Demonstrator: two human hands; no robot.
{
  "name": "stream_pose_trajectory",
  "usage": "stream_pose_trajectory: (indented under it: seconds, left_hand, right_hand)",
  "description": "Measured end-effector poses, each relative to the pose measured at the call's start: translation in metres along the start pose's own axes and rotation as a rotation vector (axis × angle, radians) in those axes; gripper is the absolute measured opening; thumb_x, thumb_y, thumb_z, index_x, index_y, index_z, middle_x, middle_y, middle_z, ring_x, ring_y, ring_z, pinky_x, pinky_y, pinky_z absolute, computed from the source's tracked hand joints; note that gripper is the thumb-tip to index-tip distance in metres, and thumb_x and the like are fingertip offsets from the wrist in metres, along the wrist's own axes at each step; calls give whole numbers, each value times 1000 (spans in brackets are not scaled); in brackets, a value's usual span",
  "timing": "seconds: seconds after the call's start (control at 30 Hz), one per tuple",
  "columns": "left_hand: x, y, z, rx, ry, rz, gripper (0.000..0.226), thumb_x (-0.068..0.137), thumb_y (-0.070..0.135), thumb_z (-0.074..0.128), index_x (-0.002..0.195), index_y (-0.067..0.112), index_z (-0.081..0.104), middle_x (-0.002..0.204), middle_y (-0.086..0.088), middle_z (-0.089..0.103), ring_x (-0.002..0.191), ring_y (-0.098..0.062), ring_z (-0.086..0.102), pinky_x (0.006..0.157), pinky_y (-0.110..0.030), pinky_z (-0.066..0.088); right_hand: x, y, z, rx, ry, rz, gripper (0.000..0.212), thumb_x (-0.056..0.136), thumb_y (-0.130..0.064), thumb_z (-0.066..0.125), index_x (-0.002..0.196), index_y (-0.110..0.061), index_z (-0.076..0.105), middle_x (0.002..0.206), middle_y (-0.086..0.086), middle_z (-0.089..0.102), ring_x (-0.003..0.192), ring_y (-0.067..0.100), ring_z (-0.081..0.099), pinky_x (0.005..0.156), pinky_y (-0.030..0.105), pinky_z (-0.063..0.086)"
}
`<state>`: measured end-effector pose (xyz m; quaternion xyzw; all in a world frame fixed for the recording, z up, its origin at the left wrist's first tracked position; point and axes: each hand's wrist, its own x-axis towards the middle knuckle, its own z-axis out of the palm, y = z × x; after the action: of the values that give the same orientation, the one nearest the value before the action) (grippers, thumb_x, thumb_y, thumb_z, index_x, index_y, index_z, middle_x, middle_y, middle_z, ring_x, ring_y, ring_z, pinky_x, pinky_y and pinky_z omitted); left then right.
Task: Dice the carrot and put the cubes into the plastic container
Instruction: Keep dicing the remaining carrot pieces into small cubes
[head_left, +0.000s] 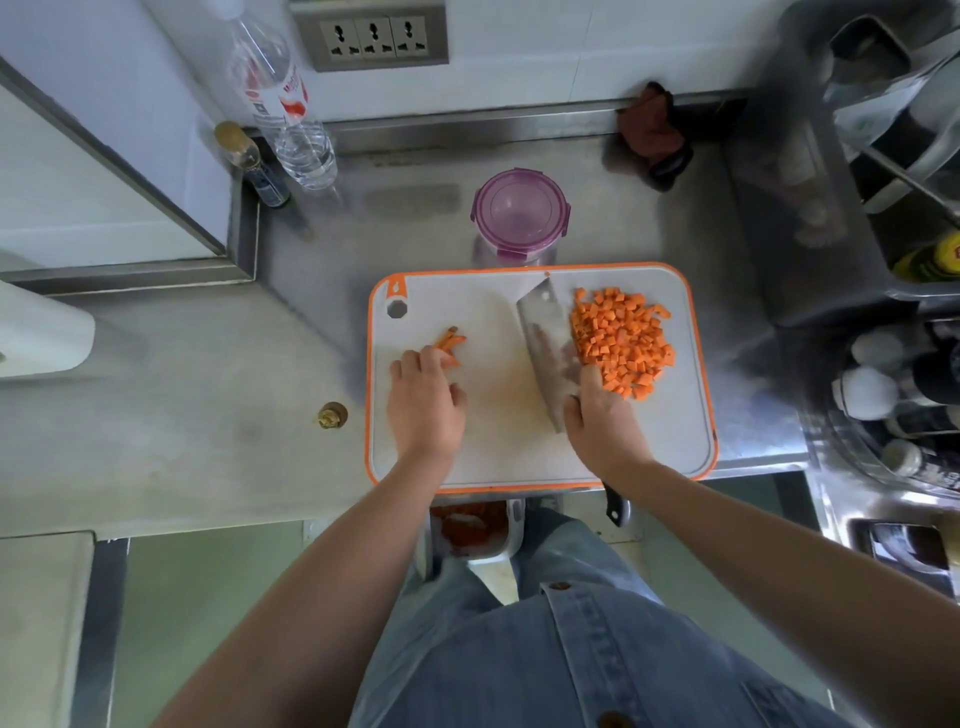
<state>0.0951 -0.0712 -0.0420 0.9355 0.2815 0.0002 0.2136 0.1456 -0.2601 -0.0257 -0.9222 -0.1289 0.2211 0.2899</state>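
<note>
Carrot cubes (621, 343) on an orange-rimmed cutting board (467, 291).
Cubes are heaped at the right against the cleaver (543, 332), gripped by the right hand (602, 421). The left hand (423, 400) holds carrot sticks (451, 343) under curled fingers. The purple-lidded plastic container (521, 213) stands just behind, and the water bottle (283, 104) label is unreadable.

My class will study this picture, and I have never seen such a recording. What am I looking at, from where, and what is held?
There is no machine: a person wears one camera on the head, looking down at their own two bare hands. The left hand holds down a few carrot sticks; the right hand grips a cleaver, its blade beside a pile of carrot cubes. All this lies on a white cutting board with an orange rim, on a steel counter. Behind the board stands the plastic container, its purple lid on.
</note>
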Motion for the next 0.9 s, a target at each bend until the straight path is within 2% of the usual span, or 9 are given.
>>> stream_pose_trajectory:
  seconds: [0.1,0.2,0.3,0.43,0.53,0.67,0.77,0.9]
  left_hand:
    - [12,-3,-1,29,-11,-5,38,85,12,63,122,11,52,115,-11,52,109,-29,48,84,-33,44]
    - [25,-3,0,25,-40,4,42,91,20,58,132,13,51,121,-11,50,113,-29,45,90,-33,41]
    - [36,-3,0,-21,-55,10,36,91,20,62,126,17,59,117,-7,52,108,-26,49,90,-32,45]
    - [38,-5,-1,-88,-101,68,29,88,12,64,117,15,66,106,-5,58,96,-24,57,85,-33,49]
    - [29,-6,-2,-102,-120,124,24,87,14,68,111,15,68,99,-3,60,91,-22,58,81,-33,49]
    - [12,3,5,-82,-180,231,27,86,17,68,113,16,69,98,-2,59,91,-22,57,80,-32,48]
    - [1,17,9,-98,-199,245,27,87,16,67,113,16,69,102,-3,60,95,-22,57,86,-33,48]
    - [-2,19,9,-51,-206,272,35,84,25,70,118,18,64,110,-4,57,104,-22,55,93,-31,48]
  right_hand:
    - [6,6,-11,35,59,67,17,98,-9,35,114,-5,38,61,9,53,47,21,51,39,30,37]
    - [8,4,-15,19,9,21,3,98,-9,35,100,-7,37,58,7,50,44,20,47,37,32,37]
    - [8,-1,-12,11,-26,-11,1,97,-9,36,98,-9,36,55,5,46,43,18,43,38,30,31]
    - [9,-7,-7,1,-42,-35,7,98,-10,37,104,-9,36,54,3,44,44,16,42,41,27,26]
    - [11,-12,-4,-17,-70,-68,13,99,-12,37,111,-6,37,54,1,44,44,12,40,41,23,25]
    - [13,-17,-5,-30,-84,-91,9,100,-14,37,108,-9,38,55,1,44,44,12,41,42,23,25]
    - [13,-17,-7,-65,-103,-101,14,100,-18,37,113,-11,36,56,3,47,46,15,44,42,27,29]
    - [12,-16,-10,-101,-110,-114,17,101,-17,37,116,-10,37,55,-1,44,44,11,41,40,20,25]
